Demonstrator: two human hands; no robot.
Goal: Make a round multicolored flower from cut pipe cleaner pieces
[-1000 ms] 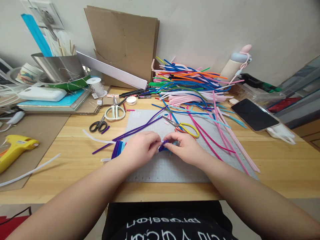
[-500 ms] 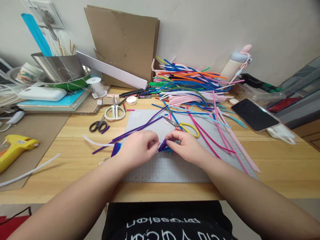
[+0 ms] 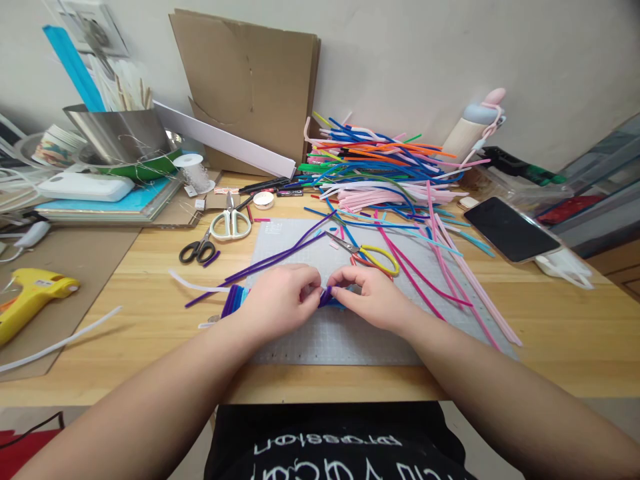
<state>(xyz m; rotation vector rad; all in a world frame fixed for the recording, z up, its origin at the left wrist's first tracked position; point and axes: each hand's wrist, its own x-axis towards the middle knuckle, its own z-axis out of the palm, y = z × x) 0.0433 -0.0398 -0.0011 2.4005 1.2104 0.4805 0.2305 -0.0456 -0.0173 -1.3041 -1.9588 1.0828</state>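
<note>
Over the grey cutting mat (image 3: 320, 343), my left hand (image 3: 285, 297) is closed with thumb and forefinger pinched on what looks like a white pipe cleaner (image 3: 197, 285). That strip passes through purple and blue folded pipe cleaners (image 3: 233, 300) left of the hand and is mostly hidden behind it. My right hand (image 3: 370, 293), also closed, pinches a purple pipe cleaner piece (image 3: 326, 295) close to the left fingertips. Blue bits show below the right fingers. Long purple pipe cleaners (image 3: 280, 257) lie just beyond, and yellow-handled scissors (image 3: 377, 259) rest behind the right hand.
A pile of coloured pipe cleaners (image 3: 380, 167) lies at the back. White scissors (image 3: 230, 223) and black scissors (image 3: 197, 250) are at left, with a yellow glue gun (image 3: 40, 293) farther out. A phone (image 3: 510, 229) and bottle (image 3: 473, 130) stand right.
My fingertips have come closer together at the purple piece, the left hand shifting slightly right. More of the blue beside the purple folds at left now shows.
</note>
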